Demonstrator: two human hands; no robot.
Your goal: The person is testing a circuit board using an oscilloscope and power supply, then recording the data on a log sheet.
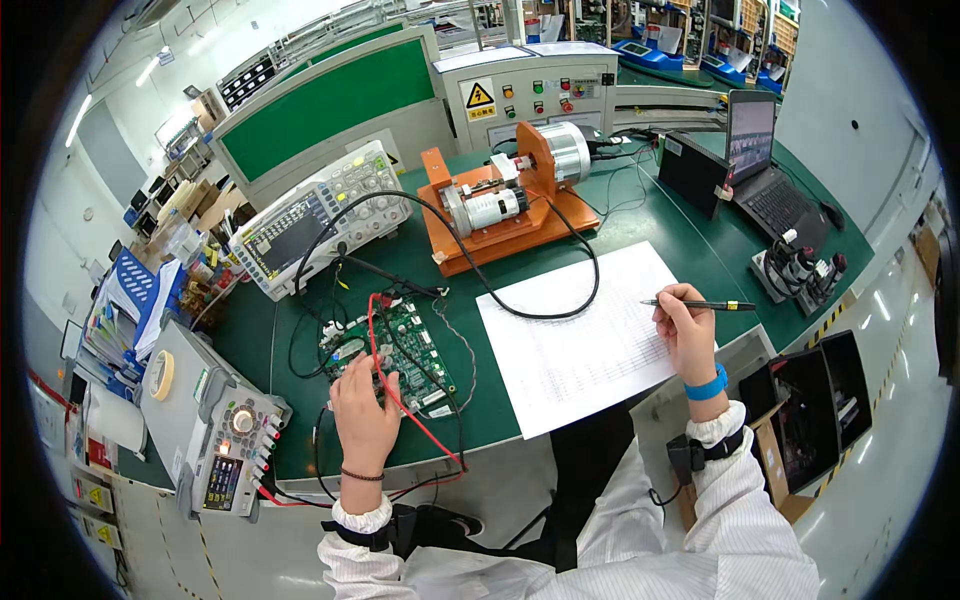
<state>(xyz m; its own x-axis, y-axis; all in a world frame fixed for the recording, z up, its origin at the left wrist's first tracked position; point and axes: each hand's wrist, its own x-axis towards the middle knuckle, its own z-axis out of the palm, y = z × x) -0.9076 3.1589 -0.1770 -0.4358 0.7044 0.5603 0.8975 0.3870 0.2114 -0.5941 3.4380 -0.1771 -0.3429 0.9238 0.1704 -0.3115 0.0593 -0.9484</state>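
- Resting my left hand (363, 410) on the near edge of the green circuit board (392, 352), I have my fingers spread loosely and pressed down on it, gripping nothing.
- The board lies flat on the green bench mat (650, 225), towards my left, between the oscilloscope (320, 218) behind it and the bench edge in front.
- A red lead (400, 390) crosses the board beside my left fingers and runs off towards me; black leads run from the board up towards the oscilloscope.
- My right hand (685, 332) has its fingers pinched shut on a black pen (700, 304), held almost level, its tip pointing left just above the right edge of the sheet.
- The white paper sheet (585, 335) with faint printed rows lies to the right of the board, its near corner hanging over the bench edge.
- A black cable (590, 270) loops over the far corner of the sheet.
- Behind the sheet sits an orange motor test fixture (505, 205) carrying a silver motor.
- A bench power supply (225, 440) stands at my far left, below the board.
- A laptop (765, 160) is open at the far right, well apart from my hands.
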